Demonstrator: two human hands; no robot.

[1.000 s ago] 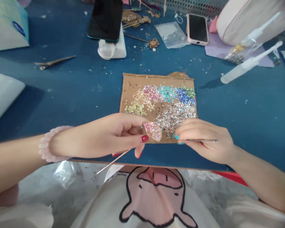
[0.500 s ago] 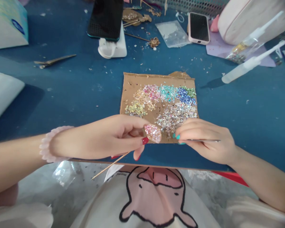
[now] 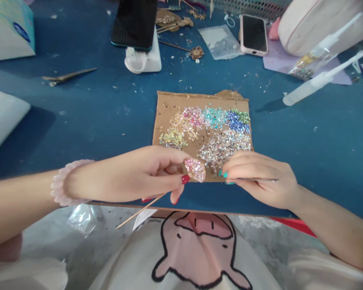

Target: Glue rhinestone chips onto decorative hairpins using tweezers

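My left hand [image 3: 157,173], with red nails and a pink bead bracelet, is closed on a fan-shaped ornament [image 3: 195,170] covered in pink and clear stones. A thin wooden stick [image 3: 140,211] sticks out below the same hand; whether it joins the ornament is hidden. My right hand [image 3: 260,175], with teal nails, is closed round slim metal tweezers [image 3: 260,179], whose tips are close to the ornament's right side. Under both hands lies a cardboard sheet [image 3: 172,100] bearing small piles of coloured stones [image 3: 214,117]. Clear stones [image 3: 220,147] are heaped by my right fingers.
Further back are a black phone [image 3: 135,24] on a white device [image 3: 153,60], a white-framed phone [image 3: 253,35] and a plastic bag [image 3: 220,42]. A metal clip [image 3: 69,76] lies left. At right, a white bottle with a long nozzle [image 3: 314,86] rests near a pink case [image 3: 311,24].
My right hand and the tweezers have shifted very slightly left towards the ornament. My left hand keeps its hold almost without moving.
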